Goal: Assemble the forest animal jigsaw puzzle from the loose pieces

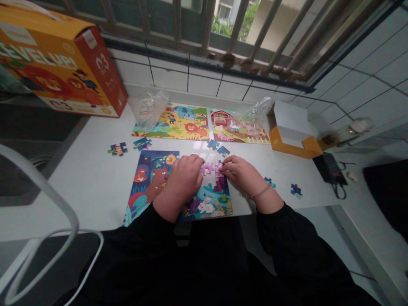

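A partly built night-scene jigsaw (pixel 149 178) lies on the white table (pixel 89 178) right in front of me. My left hand (pixel 183 178) rests curled on it, fingertips touching a pink puzzle piece (pixel 207 168) near the puzzle's upper right gap. My right hand (pixel 242 172) pinches a second pink piece (pixel 219 167) beside it, pressing it at the puzzle's right edge. Two loose blue pieces (pixel 218 147) lie just beyond my fingers.
Two finished puzzles (pixel 178 123) (pixel 236 127) lie farther back under clear plastic bags (pixel 148 108). An orange puzzle box (pixel 63 63) stands at far left, an open box tray (pixel 291 136) at right. Loose pieces (pixel 117 149) (pixel 296 189) are scattered about. A black device (pixel 330 168) lies at right.
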Action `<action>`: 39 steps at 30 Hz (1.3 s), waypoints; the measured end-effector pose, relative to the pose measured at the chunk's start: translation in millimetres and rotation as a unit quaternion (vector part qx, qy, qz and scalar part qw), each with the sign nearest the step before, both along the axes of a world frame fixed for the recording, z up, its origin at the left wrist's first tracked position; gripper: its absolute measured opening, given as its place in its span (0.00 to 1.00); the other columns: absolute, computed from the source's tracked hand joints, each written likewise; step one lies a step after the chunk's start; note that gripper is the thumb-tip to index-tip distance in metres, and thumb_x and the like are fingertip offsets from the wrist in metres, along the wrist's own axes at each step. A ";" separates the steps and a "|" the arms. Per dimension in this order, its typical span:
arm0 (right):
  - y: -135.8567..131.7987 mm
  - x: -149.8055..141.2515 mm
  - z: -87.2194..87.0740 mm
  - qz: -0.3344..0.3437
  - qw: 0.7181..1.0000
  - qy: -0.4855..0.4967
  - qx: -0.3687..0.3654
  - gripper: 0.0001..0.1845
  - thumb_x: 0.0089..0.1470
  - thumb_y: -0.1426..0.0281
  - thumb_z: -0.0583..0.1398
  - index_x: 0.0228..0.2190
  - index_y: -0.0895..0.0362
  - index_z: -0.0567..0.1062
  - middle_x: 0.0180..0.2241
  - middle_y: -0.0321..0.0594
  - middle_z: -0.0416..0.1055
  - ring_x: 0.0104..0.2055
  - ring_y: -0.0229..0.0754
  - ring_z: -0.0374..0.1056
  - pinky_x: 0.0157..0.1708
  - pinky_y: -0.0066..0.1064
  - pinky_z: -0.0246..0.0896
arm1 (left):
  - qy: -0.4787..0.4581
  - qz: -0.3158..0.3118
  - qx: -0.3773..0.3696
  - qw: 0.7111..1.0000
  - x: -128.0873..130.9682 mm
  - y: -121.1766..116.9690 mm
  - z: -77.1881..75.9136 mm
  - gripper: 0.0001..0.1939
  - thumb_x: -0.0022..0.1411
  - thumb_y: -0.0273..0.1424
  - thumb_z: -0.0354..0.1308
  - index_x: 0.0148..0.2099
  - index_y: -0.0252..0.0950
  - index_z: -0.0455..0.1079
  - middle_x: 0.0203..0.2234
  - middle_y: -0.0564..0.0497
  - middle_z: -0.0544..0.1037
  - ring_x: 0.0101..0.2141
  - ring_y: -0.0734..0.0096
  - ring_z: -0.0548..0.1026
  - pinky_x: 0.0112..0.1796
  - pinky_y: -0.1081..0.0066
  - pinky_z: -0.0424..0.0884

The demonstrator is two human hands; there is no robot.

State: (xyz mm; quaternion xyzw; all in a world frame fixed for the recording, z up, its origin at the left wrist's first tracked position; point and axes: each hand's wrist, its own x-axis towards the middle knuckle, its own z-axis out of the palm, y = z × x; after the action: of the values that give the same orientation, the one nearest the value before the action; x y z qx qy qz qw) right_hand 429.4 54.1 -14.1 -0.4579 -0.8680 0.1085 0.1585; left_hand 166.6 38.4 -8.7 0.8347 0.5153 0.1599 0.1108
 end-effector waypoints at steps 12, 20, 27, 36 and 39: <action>-6.0 -11.0 1.5 0.004 0.998 -0.066 0.015 0.11 0.70 0.74 0.63 0.43 0.54 0.87 0.55 0.48 0.83 0.53 0.52 0.78 0.56 0.45 0.76 | -0.015 -0.045 0.019 0.999 -0.5 5.8 -14.2 0.11 0.75 0.32 0.61 0.56 0.40 0.80 0.54 0.42 0.81 0.54 0.50 0.75 0.56 0.52 0.72; -32.2 -24.3 -1.1 0.006 0.997 -0.076 0.021 0.19 0.69 0.79 0.58 0.56 0.60 0.82 0.62 0.56 0.78 0.63 0.55 0.76 0.65 0.50 0.73 | -0.041 -0.083 -0.005 0.996 -0.7 6.1 -12.6 0.09 0.74 0.31 0.62 0.53 0.37 0.79 0.51 0.40 0.80 0.52 0.51 0.74 0.56 0.52 0.74; -45.8 -23.3 -11.9 0.019 0.997 -0.068 0.027 0.30 0.68 0.83 0.56 0.68 0.61 0.73 0.71 0.59 0.68 0.76 0.56 0.62 0.75 0.54 0.62 | -0.068 -0.087 -0.014 0.994 -4.7 6.6 -12.7 0.13 0.72 0.31 0.65 0.56 0.36 0.75 0.52 0.41 0.80 0.53 0.52 0.75 0.56 0.55 0.72; -47.0 -17.7 -17.8 -0.017 0.998 -0.059 -0.031 0.36 0.65 0.87 0.51 0.70 0.60 0.70 0.74 0.58 0.63 0.77 0.55 0.60 0.75 0.57 0.61 | -0.059 -0.098 -0.018 0.993 -7.3 9.4 -20.5 0.14 0.70 0.36 0.66 0.55 0.38 0.76 0.51 0.42 0.81 0.52 0.50 0.77 0.55 0.53 0.72; -47.9 -17.3 -20.7 -0.017 0.998 -0.047 -0.034 0.36 0.65 0.87 0.51 0.70 0.59 0.70 0.75 0.57 0.62 0.78 0.54 0.59 0.74 0.57 0.61 | -0.062 -0.101 -0.019 0.993 -7.2 9.4 -18.9 0.13 0.70 0.35 0.66 0.54 0.38 0.76 0.50 0.42 0.81 0.52 0.50 0.77 0.55 0.53 0.72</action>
State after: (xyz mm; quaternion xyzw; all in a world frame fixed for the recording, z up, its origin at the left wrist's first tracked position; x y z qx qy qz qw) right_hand 412.1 6.2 -34.7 -0.4825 -0.8623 0.1133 0.1044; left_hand 159.4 47.8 -27.6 0.8687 0.4235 0.1894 0.1738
